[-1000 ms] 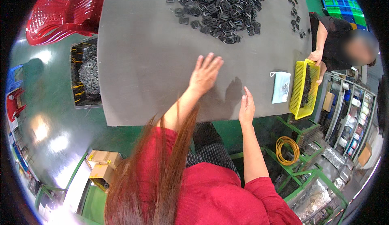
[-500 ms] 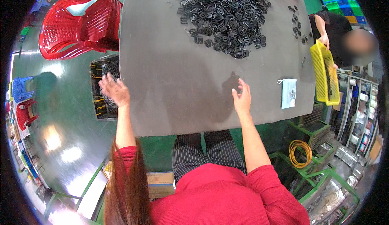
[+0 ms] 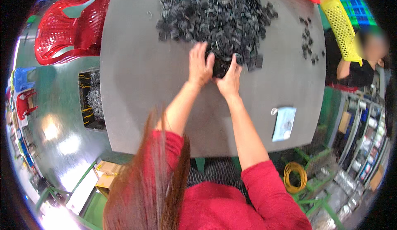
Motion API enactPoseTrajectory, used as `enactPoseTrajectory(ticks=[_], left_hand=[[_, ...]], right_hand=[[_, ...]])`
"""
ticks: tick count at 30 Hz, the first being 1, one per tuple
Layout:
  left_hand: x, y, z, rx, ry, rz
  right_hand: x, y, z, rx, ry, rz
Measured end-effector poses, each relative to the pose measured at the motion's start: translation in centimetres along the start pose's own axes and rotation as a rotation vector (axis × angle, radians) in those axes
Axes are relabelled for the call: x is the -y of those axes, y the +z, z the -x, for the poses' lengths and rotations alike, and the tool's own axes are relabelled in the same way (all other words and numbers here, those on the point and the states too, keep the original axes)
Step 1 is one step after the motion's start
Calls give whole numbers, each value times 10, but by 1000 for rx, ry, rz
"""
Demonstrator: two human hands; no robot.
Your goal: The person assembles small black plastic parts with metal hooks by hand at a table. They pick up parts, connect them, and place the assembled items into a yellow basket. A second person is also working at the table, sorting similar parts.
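Head view shows your two hands meeting at the near edge of the pile (image 3: 215, 14) of small black parts on the grey table (image 3: 140, 77). Your left hand (image 3: 199, 66) lies palm down, fingers spread and bent over a clump of parts (image 3: 220, 65). Your right hand (image 3: 230, 77) cups the same clump from the other side, thumb and fingers curled against it, so both hands close on it together. The clump touches the pile's front edge. A few loose parts (image 3: 308, 43) lie well apart, to the right. A pale bag (image 3: 284, 123) rests near the table's right front edge. Across the table another person holds a yellow basket (image 3: 340, 25). A red chair (image 3: 68, 27) stands to the left.
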State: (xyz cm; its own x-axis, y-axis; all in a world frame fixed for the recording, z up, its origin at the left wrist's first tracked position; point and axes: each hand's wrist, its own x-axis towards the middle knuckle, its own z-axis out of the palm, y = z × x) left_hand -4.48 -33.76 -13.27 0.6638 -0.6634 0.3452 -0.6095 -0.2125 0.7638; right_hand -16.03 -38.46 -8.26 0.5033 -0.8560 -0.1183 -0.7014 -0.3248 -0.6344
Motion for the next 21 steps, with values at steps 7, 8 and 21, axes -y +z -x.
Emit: enactPoseTrajectory(ticks=[7,8,21], left_hand=[[-97,47,27,45,-600,856],[-108,48,29,92,-685,938],[-49,-61,18,188,-319,-119]], right_hand=[[-66,-67,-23,440,-44,-684],[-62,-87,-19,480,32,-680],[-49,-164,-1,158,326,-864]])
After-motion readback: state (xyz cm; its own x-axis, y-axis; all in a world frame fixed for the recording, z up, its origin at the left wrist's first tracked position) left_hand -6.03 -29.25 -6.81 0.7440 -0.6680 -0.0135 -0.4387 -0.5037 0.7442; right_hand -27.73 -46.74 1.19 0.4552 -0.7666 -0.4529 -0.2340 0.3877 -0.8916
